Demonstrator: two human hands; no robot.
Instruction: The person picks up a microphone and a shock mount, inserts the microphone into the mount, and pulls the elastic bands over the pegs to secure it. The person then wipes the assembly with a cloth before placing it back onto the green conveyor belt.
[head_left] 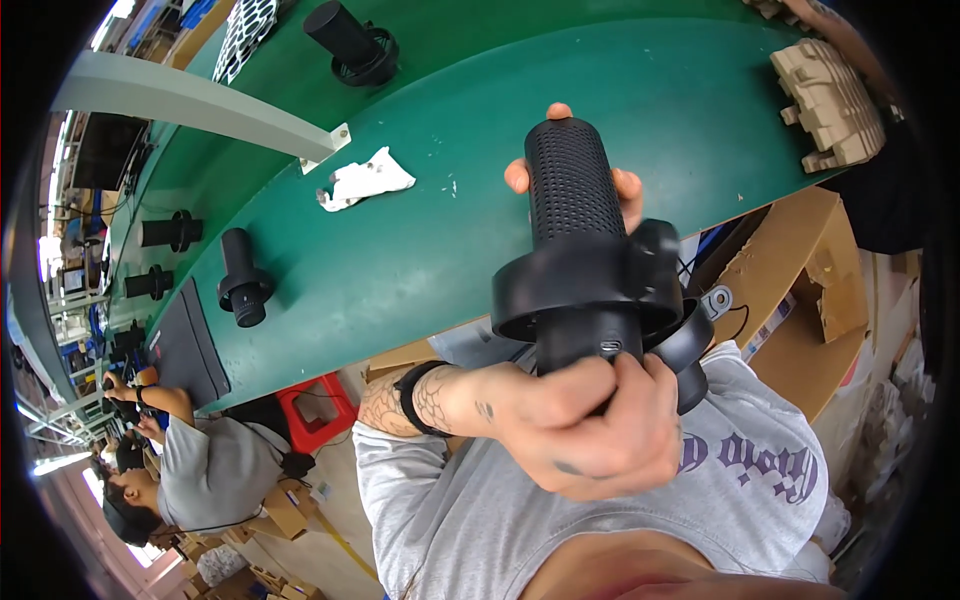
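Observation:
A black microphone (575, 190) with a perforated grille and a wide ring mount (560, 285) stands grille-up in front of my chest. Behind the grille, my right hand (628, 195) wraps it; only fingertips show at its top and sides, and the palm is hidden. My left hand (600, 430), with a black band on its wrist, has its fingers closed at the microphone's lower end, just below a small port. Whether those fingers also pinch a small part there is hidden. A rounded black piece (690, 350) shows beside the lower end.
On the green bench (430, 260) lie a crumpled white bag (370, 180), another microphone (240, 280) and a dark mat (190, 345). A grey post (200, 105) crosses at left. Moulded pulp trays (828, 105), cardboard boxes (800, 270), a red stool (318, 410) and a co-worker (215, 470) are around.

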